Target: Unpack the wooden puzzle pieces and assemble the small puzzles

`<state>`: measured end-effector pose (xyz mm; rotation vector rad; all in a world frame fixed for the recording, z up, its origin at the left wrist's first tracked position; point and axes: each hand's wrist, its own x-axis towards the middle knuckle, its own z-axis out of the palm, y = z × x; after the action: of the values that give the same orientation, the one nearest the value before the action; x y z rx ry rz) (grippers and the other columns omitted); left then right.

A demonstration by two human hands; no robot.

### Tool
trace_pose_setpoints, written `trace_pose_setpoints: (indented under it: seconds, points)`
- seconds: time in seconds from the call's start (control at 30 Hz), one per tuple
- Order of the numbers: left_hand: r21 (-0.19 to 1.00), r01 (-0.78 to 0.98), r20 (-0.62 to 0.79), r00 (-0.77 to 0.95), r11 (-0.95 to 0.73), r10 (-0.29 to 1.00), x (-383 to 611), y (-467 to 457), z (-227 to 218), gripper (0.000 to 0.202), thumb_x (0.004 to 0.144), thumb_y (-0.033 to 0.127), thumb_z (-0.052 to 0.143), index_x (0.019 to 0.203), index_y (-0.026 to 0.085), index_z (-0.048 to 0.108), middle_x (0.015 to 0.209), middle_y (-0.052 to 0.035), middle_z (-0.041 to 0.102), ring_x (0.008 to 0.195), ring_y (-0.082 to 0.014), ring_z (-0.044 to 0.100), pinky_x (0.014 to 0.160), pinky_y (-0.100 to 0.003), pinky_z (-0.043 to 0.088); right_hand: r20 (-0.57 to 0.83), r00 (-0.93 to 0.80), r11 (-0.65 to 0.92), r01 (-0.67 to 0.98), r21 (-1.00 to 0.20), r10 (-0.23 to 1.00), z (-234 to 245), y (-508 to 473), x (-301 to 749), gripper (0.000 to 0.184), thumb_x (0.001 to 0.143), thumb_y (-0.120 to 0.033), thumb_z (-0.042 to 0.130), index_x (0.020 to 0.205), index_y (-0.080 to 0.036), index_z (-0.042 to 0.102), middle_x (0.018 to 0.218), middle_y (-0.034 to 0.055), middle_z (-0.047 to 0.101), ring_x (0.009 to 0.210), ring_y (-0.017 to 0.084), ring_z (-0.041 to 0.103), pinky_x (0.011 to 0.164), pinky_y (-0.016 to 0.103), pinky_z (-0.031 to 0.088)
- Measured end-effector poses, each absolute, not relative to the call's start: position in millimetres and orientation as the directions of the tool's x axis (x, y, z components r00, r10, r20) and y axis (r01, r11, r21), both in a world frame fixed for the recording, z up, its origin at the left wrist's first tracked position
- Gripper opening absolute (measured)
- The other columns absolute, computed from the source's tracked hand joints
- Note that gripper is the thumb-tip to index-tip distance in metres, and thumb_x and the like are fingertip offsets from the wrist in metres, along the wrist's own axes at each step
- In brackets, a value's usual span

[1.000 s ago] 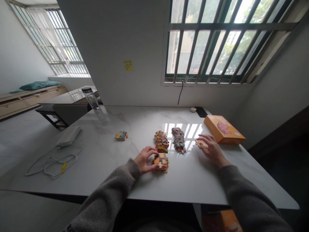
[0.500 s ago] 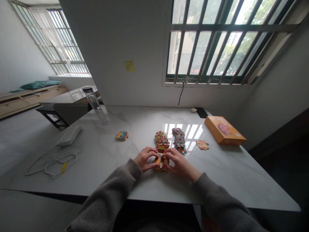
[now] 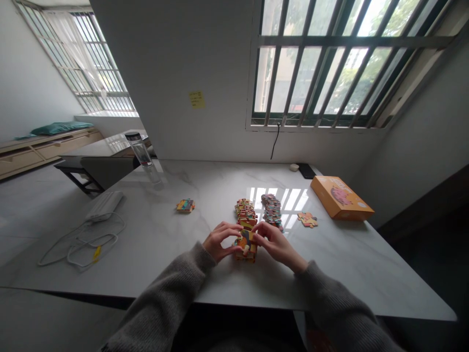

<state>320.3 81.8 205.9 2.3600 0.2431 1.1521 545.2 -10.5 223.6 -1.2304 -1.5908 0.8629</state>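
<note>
Between my hands, a jigsaw puzzle piece (image 3: 245,239) with orange, yellow and dark patches is held over a small stack of pieces (image 3: 249,257). Thumb and fingertips of my left hand (image 3: 221,240) curve round its left side. My right hand (image 3: 275,244) pinches its right edge. Just beyond my fingers lies a leaning row of reddish-yellow puzzle pieces (image 3: 245,210). A second row of puzzle pieces (image 3: 271,209), greyer in colour, stretches beside it to the right. Loose puzzle pieces lie farther out, a few at the left (image 3: 185,205) and some at the right (image 3: 307,219).
An orange box (image 3: 340,198) sits at the table's right side, near a black phone (image 3: 307,171) and a small white case (image 3: 293,167). At the left are a glass bottle (image 3: 139,149) and a white power strip (image 3: 105,205) with its looped cable (image 3: 82,264).
My right hand has shifted its fingers to the piece's upper right edge, and the piece has tilted up a little. My left hand has barely moved.
</note>
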Motion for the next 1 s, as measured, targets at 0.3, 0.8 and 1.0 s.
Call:
trace_pose_setpoints:
  seconds: [0.3,0.8,1.0]
  points:
    - [0.812,-0.104,0.546,0.484,-0.574,0.684,331,73,205,0.037,0.091,0.036,0.068,0.121,0.018,0.055,0.098,-0.0082,0.071,0.086,-0.0180,0.069,0.075,-0.032,0.056,0.177,0.006,0.177,0.042,-0.983,0.984,223,-6,527,0.038,0.086,-0.056,0.067,0.084,-0.021,0.054,0.069,-0.0022,0.059,0.058,0.013,0.055,0.055,0.026,0.045]
    - [0.849,-0.128,0.509,0.453,-0.512,0.732,335,72,203,0.034,0.089,0.040,0.070,0.112,0.020,0.055,0.076,0.0016,0.061,0.066,-0.0129,0.060,0.064,-0.027,0.052,0.223,-0.146,0.238,0.092,-0.967,0.964,228,-12,517,0.050,0.093,-0.032,0.057,0.141,-0.029,0.045,0.111,0.0057,0.064,0.070,0.014,0.065,0.065,0.032,0.057]
    - [0.517,0.133,0.697,0.508,-0.846,0.506,330,74,211,0.035,0.081,0.039,0.078,0.107,0.021,0.065,0.110,-0.0098,0.061,0.104,-0.0258,0.055,0.091,-0.043,0.051,0.278,0.038,0.270,0.151,-0.951,0.960,225,-8,518,0.047,0.091,-0.031,0.060,0.136,-0.026,0.046,0.112,0.0070,0.065,0.080,0.017,0.065,0.068,0.031,0.055]
